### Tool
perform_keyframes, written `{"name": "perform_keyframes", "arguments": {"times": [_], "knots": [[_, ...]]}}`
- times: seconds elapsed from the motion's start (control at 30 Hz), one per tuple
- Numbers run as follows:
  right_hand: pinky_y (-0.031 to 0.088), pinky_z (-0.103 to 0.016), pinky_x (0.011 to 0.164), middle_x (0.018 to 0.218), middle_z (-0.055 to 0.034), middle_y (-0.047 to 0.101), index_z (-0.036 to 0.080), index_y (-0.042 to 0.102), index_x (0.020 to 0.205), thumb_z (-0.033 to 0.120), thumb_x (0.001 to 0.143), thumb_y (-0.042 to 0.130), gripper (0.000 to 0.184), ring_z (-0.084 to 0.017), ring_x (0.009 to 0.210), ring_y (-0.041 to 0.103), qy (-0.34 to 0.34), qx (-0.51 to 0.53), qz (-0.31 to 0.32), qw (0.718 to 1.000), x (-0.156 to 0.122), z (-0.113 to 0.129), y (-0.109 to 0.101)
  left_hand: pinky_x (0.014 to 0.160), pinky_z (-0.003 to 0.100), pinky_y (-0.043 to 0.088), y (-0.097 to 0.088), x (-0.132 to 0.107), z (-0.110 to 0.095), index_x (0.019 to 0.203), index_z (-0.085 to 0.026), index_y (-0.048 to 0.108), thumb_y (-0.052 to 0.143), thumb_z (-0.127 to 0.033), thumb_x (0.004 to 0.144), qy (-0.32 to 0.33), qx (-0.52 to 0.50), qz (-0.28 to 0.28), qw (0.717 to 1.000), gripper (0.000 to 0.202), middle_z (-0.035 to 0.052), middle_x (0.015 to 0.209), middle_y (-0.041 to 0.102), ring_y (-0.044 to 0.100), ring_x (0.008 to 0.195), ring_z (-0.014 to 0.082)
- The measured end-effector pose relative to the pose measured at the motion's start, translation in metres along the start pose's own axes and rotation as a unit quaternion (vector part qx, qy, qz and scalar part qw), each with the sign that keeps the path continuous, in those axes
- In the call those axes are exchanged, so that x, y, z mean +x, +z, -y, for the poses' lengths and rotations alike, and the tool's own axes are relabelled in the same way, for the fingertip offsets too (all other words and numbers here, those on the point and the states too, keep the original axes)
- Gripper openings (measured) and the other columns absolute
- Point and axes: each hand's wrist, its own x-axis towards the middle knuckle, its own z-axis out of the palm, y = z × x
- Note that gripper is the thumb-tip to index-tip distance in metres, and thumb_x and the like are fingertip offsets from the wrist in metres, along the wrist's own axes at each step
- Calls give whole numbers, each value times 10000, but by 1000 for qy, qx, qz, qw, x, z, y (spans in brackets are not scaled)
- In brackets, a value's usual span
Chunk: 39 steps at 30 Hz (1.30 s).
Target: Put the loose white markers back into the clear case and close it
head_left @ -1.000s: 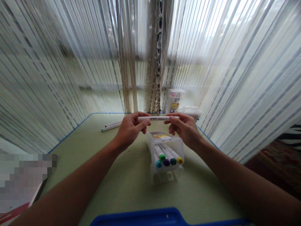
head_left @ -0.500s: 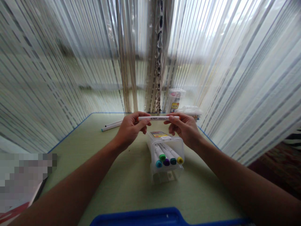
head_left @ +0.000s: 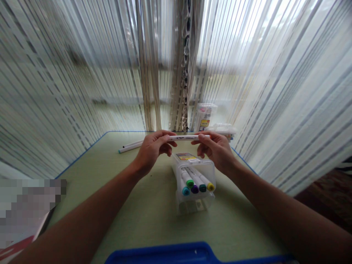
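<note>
A white marker [head_left: 184,138] is held level between my two hands, above the far part of the table. My left hand [head_left: 154,148] pinches its left end, and the fingers cover that tip. My right hand [head_left: 214,146] grips the other end, where a little orange shows. Below the hands a clear plastic case [head_left: 178,165] lies on its side with its open end towards me. Several white markers [head_left: 196,178] with coloured caps, green, blue, purple, teal and yellow, rest inside it. Two more white markers [head_left: 132,146] lie on the table left of my left hand.
The green table [head_left: 123,216] has a blue edge. A clear upright case [head_left: 205,117] and another clear case [head_left: 222,129] stand at the back right. A blue tray-like object [head_left: 162,253] lies at the near edge. String curtains [head_left: 110,55] hang behind.
My left thumb and fingers have shifted over the marker's left end, covering the orange tip that showed there before. My right hand has barely moved, and the case stays where it was.
</note>
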Motion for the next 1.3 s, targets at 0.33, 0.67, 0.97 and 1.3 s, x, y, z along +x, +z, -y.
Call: {"name": "perform_keyframes", "arguments": {"times": [0.33,0.67,0.97,1.3], "knots": [[412,-225,386,730,-54,748,151,694,882,401,744,796,303,-109,420,598,1,3,2,1000,0,1,1,526,259,483,0,0,-1,936,-101,687,602,-234,805,-8,-10,-4,1000,205,80,731,709,598,539,132],[418,-226,386,730,-53,746,155,698,875,413,748,793,303,-110,422,600,4,8,5,1000,0,1,0,530,254,488,0,1,0,940,-101,684,618,-221,804,-7,3,-6,1000,193,70,732,706,597,543,127],[418,-216,383,717,-48,745,149,712,882,402,715,828,324,-102,414,594,-4,5,5,1000,0,-1,1,535,238,484,1,-1,0,964,-101,672,649,-241,822,-1,29,-6,1000,201,55,742,696,586,541,108],[423,-208,378,710,-44,744,148,705,881,409,714,829,334,-99,411,593,-3,-4,10,1000,1,-2,0,530,233,475,1,-1,1,975,-100,670,684,-278,816,4,52,-3,999,239,46,745,693,576,528,94]]}}
